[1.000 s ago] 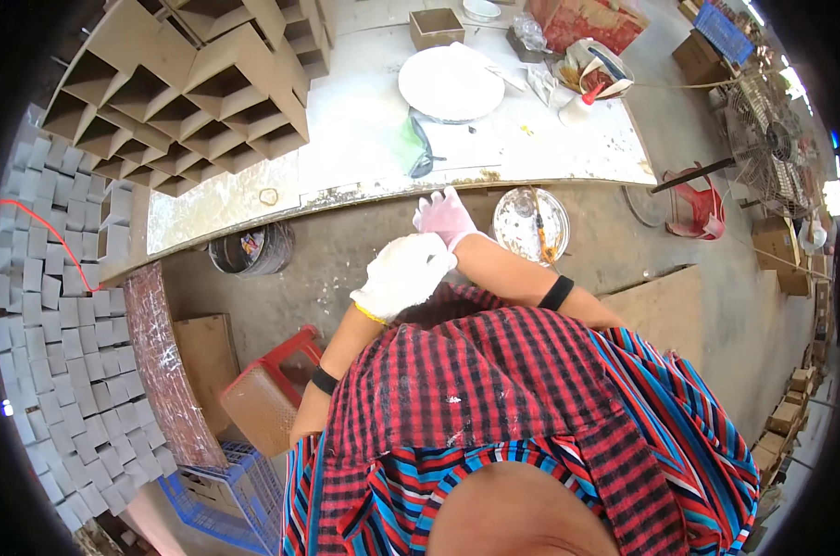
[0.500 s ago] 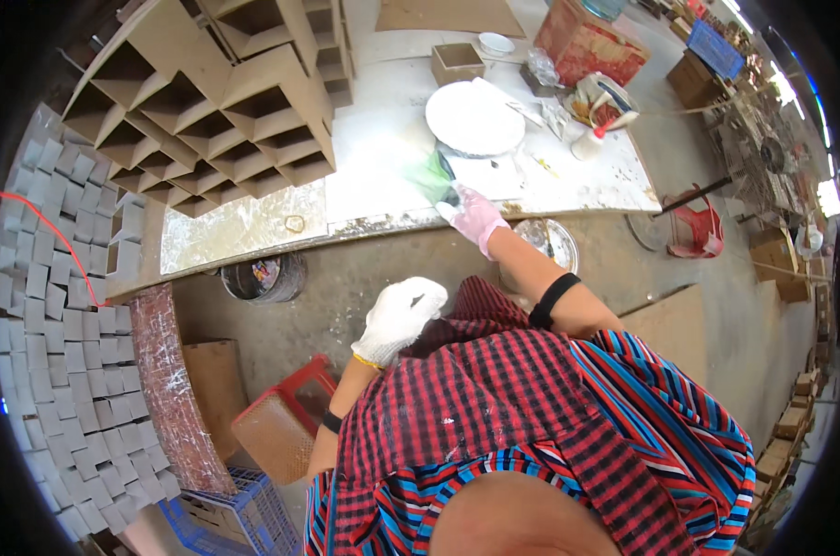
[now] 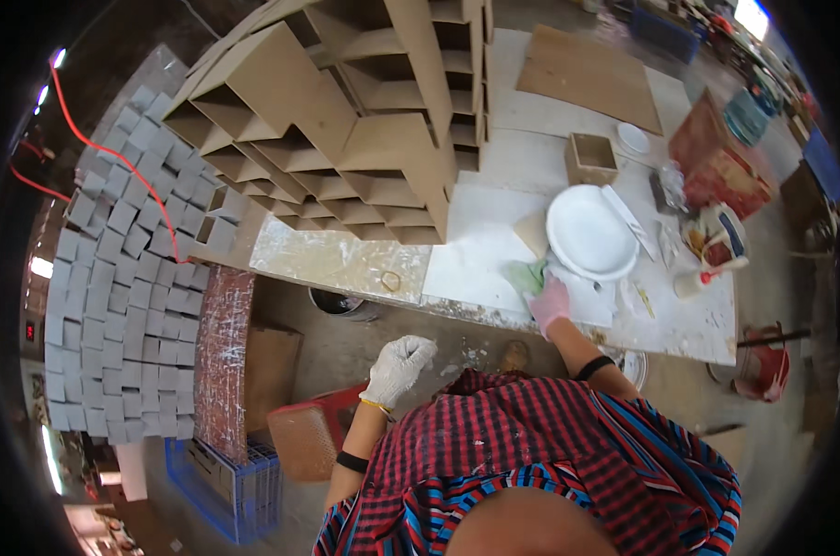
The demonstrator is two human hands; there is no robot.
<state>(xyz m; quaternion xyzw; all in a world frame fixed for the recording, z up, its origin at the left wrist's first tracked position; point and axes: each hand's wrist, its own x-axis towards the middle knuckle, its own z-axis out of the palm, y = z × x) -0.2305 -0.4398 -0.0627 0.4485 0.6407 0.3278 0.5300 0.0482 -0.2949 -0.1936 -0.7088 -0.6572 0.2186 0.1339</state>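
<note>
My right hand (image 3: 550,304), in a pink glove, is at the table's near edge with its fingers closed on a soft green cloth (image 3: 526,275). The cloth lies against the white tabletop. Just beyond it stands a round white basin (image 3: 590,232) with a pale flat stick (image 3: 629,221) across its right rim. My left hand (image 3: 398,371), in a white knit glove, is held in front of my apron, below the table edge. Its fingers are curled in; whether anything is inside them is hidden.
Stacked brown cardboard boxes with open compartments (image 3: 346,176) stand on the table's left. Rows of small grey boxes (image 3: 128,324) fill the far left. A small open box (image 3: 592,159), a white bowl (image 3: 633,138) and a red-tipped bottle (image 3: 693,282) are around the basin.
The view has swung left, so the table and boxes sit farther right and lower. My right hand stays at the green cloth near the basin. My left hand's fingers look more tightly curled.
</note>
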